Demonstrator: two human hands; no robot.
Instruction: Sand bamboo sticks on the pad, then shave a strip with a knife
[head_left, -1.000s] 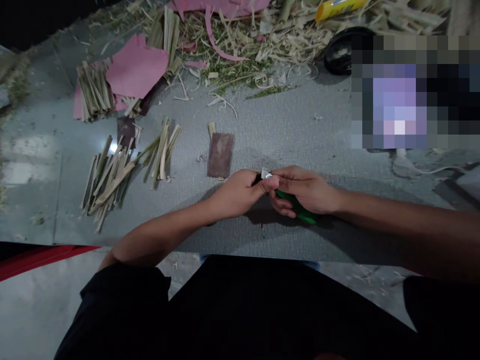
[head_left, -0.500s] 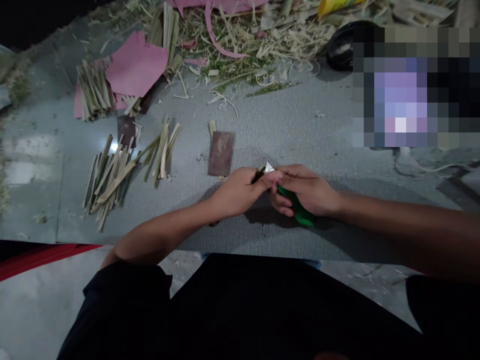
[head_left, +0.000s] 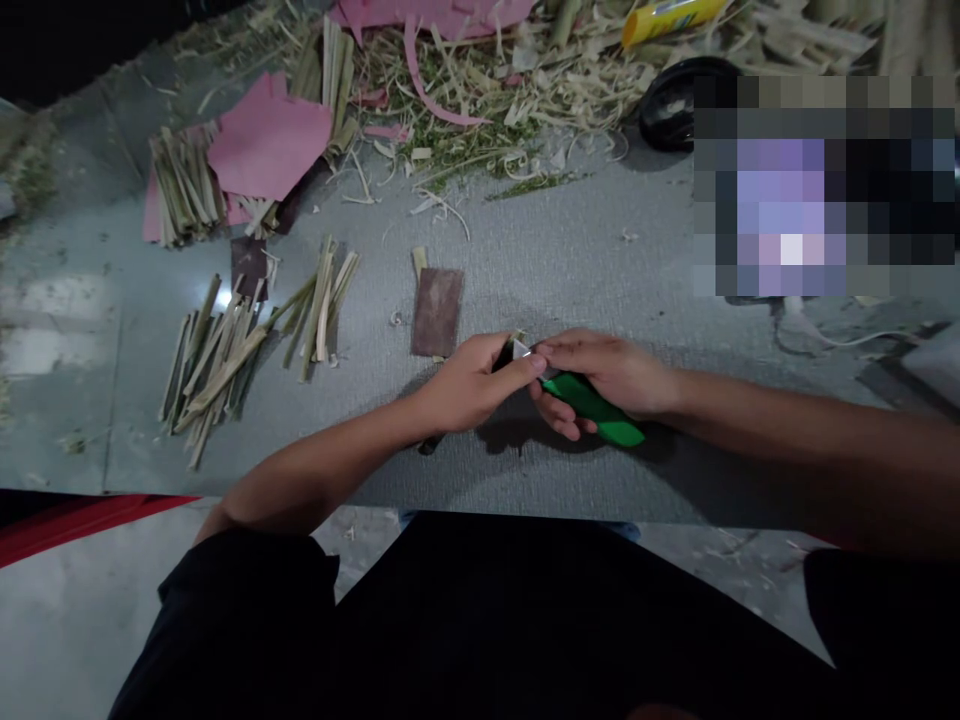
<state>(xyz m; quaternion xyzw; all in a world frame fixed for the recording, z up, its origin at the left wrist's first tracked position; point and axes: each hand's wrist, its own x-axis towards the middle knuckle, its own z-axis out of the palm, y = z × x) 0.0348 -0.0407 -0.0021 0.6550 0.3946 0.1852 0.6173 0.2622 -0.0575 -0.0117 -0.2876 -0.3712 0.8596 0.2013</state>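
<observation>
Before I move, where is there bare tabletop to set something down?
The widest patch of grey tabletop lies beyond the right hand, between the brown rectangle, pale shavings and white cable. Another lies left of the stick pile. Crowded: the back, under shavings and pink paper, and around the green-handled knife.

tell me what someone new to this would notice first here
Probably the bright green handle in the right hand, its metal blade meeting the left hand. Next, pink paper at the upper left, then pale shavings heaped along the table's far side.
</observation>
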